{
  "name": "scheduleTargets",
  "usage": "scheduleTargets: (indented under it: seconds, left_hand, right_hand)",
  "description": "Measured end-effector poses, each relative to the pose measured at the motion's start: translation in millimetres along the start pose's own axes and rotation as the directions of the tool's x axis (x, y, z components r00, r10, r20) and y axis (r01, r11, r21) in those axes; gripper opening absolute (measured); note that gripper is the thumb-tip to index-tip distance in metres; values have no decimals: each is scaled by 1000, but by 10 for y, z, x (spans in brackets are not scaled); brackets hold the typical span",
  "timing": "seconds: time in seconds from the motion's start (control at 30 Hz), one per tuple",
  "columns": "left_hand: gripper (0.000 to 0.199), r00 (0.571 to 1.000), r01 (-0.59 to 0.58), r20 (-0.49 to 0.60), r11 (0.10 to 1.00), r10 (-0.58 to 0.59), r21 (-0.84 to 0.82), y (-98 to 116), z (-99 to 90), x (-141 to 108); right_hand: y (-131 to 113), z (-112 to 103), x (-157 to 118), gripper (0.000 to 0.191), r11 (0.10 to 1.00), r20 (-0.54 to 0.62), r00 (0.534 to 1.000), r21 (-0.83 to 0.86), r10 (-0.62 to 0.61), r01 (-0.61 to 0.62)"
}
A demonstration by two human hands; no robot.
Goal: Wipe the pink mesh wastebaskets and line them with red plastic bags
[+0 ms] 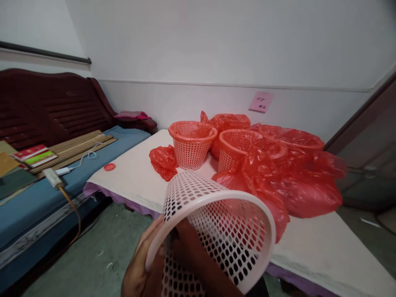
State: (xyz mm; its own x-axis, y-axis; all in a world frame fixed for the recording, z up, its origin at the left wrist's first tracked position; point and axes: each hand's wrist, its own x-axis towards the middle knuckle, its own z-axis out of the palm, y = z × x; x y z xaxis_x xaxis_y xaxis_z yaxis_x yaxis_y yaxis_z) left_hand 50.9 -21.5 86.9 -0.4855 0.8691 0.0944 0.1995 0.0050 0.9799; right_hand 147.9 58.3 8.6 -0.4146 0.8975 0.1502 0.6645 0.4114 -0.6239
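In the head view, a white basket (192,189) is held tilted on its side at the near edge of the counter (139,167), with its round mouth turned toward the camera. Its rim is grasped from the left side by the left hand (140,258), whose grip is closed around the edge. The right hand (183,233) is placed inside the basket, with the forearm passed through the mouth; whether its grip is open or closed cannot be told, as the fingers are lost in shadow.

Beyond the white basket, a pinkish basket (192,154) is stood upright on the counter, and a crumpled red bag (163,161) is seen just beside it on the left. To the right, a second basket (225,161) is partly covered by red plastic (309,192), which is spread over much of that side. A small red disc (109,167) is laid near the counter's left edge. A pink note (261,102) is fixed to the wall behind. On the left, a power strip (53,178) is set on a blue cushion (131,137).
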Motion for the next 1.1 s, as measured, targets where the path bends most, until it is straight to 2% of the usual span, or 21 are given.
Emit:
scheduleTargets:
  seconds: [0.1, 0.2, 0.27, 0.4, 0.47, 0.5, 0.63, 0.73, 0.83, 0.93, 1.0, 1.1]
  left_hand:
    - [42, 1000, -17, -14, 999, 18, 34, -33, -48, 59]
    - [45, 1000, -3, -28, 998, 5, 63, -46, -99, 99]
    - [44, 998, 12, -55, 997, -8, 72, -33, -122, 114]
    - [42, 999, 17, -50, 998, -14, 66, -13, -162, 174]
    - [44, 999, -11, -35, 996, 14, 84, -17, -189, 222]
    - [45, 999, -24, -32, 995, 28, 98, -19, -203, 245]
    - [45, 999, -43, 6, 994, 42, 100, -9, -250, 314]
    - [44, 999, -31, 33, 997, 29, 71, 14, -265, 348]
    - [46, 999, -17, 45, 999, 14, 51, 51, -256, 377]
    - [49, 997, -8, 72, 1000, 8, -8, 104, -241, 406]
    - [51, 995, 15, 101, 999, -11, -39, 132, -245, 424]
    - [55, 995, 24, 95, 1000, -22, -21, 93, -263, 419]
  right_hand:
    - [-152, -145, -276, 56, 999, 92, 994, -3, -51, 51]
    - [-86, -308, -446, 31, 956, 219, 976, -285, -10, 74]
    - [-3, -340, -533, 19, 897, 236, 971, -436, 32, 76]
    - [41, -109, -769, 11, 917, 195, 980, -397, 48, 34]
    - [45, 24, -893, 11, 926, 121, 989, -376, 81, -30]
    - [63, 49, -943, 10, 927, 75, 995, -375, 60, -28]
    - [229, -143, -1036, 12, 881, -2, 986, -450, -164, 146]
    - [326, -271, -1055, 14, 851, 10, 976, -487, -218, 195]
    - [353, -188, -1070, 17, 845, -5, 961, -478, -275, 239]
    - [343, -65, -1048, 27, 849, -29, 964, -482, -265, 218]
    - [311, -33, -1005, 27, 837, -15, 966, -503, -258, 216]
    - [199, -33, -917, 22, 801, -14, 950, -543, -311, 254]
